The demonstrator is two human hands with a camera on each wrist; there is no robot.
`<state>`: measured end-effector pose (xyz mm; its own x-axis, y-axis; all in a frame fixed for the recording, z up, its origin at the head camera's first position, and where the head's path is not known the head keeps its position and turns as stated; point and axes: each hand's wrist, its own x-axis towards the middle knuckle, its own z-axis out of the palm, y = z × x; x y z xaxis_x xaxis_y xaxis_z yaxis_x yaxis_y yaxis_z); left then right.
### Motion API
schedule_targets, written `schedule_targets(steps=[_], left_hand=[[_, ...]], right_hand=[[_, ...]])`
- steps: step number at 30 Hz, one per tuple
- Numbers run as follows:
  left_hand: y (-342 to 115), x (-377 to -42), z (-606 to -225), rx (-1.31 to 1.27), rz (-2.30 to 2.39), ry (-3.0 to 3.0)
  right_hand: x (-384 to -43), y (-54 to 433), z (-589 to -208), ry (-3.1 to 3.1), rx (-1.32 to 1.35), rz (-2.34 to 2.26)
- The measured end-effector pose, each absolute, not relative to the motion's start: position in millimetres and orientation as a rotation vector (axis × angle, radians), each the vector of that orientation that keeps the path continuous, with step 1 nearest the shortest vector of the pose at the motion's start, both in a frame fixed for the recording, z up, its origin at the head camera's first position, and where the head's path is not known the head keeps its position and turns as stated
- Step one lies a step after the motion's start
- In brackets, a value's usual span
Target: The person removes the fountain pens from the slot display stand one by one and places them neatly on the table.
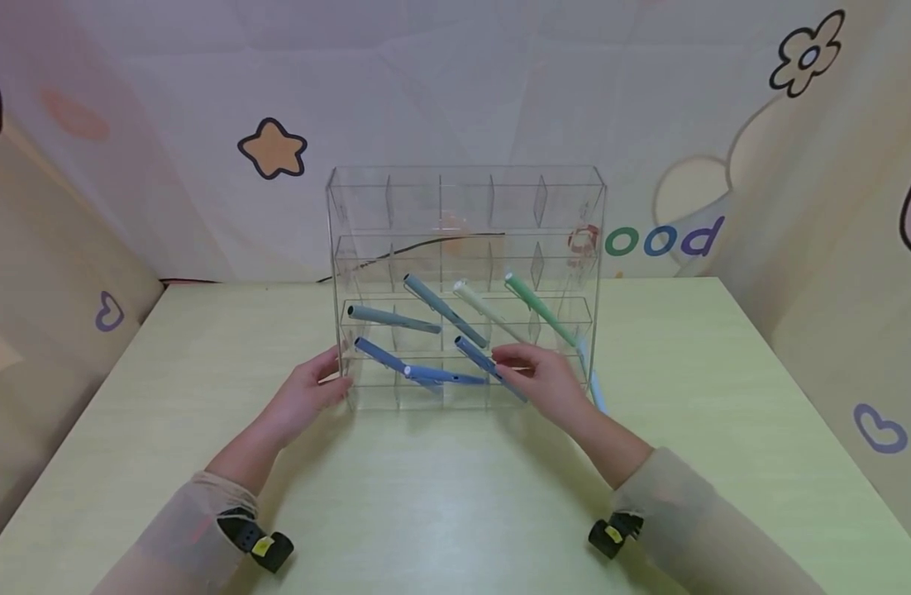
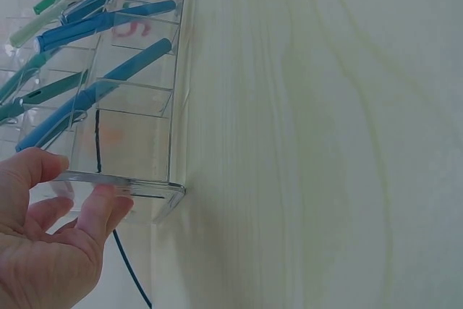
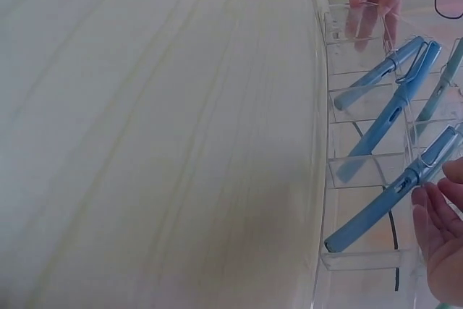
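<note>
- Head view: a clear acrylic pen rack (image 1: pixel 466 185), divided into tiers and compartments, stands upright on the pale table (image 1: pixel 433 504), with slim clip pens lying slantwise in it.
- The left hand (image 1: pixel 310 388) grips the rack's left side, thumb and fingers curled about the panel edge, apparently steadying it.
- The right hand (image 1: pixel 545 380) is at a blue pen (image 1: pixel 470 351) in the lower part of the rack, right of two other blue pens (image 3: pixel 372 74); its fingers are bent and close together, the tips at or just beside the clip. Whether they pinch the pen or merely touch it, I cannot tell.
- The step in hand looks like seating or straightening that blue pen; the next move probably calls for clearing the fingers without nudging the pale mint pen (image 1: pixel 485 307) or the green pen (image 1: pixel 541 310) nearby.
- Hard to make out: the right hand covers the mint pen's lower end and part of the light blue pen (image 1: pixel 598 395) at the rack's right end. Transparent walls overlap, so exact compartments are uncertain. The right wrist view cuts off part of the right hand.
</note>
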<state>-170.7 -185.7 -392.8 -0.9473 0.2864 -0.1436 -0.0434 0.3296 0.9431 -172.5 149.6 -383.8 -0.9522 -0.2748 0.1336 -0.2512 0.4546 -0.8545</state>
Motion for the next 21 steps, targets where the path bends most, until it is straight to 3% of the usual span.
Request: schedule_targets(steps=[21], left_hand=[[-185.5, -171.9, -394.5, 0.232, 1.625, 2.360]], right_hand=[[-178.6, 142.5, -376.5, 2.681, -0.676, -1.358]])
